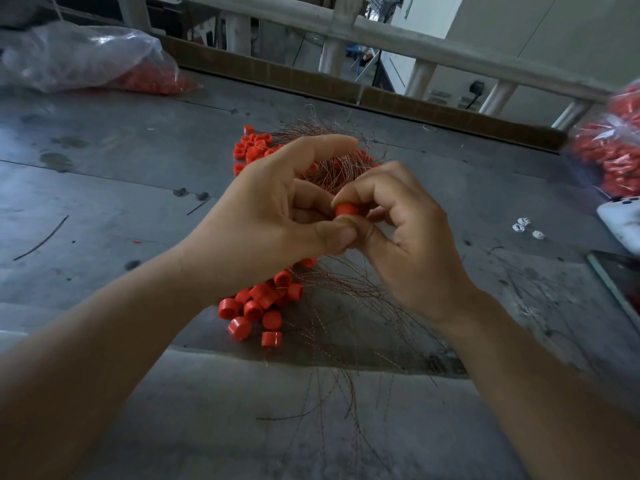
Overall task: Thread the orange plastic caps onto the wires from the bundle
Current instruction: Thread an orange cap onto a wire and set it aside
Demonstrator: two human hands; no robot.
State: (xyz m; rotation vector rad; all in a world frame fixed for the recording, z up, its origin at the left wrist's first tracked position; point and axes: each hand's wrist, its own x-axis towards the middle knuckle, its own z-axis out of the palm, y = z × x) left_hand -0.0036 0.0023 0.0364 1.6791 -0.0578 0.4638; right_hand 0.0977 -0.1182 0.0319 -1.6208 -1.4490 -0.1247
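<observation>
Head: orange cap (pixel 346 210) pinched between left hand (pixel 270 216) and right hand (pixel 415 237).

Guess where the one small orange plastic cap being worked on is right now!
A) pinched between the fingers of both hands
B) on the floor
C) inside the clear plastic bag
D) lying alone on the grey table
A: the small orange plastic cap is pinched between the fingers of the left hand and the right hand, held up above the grey metal table.
</observation>
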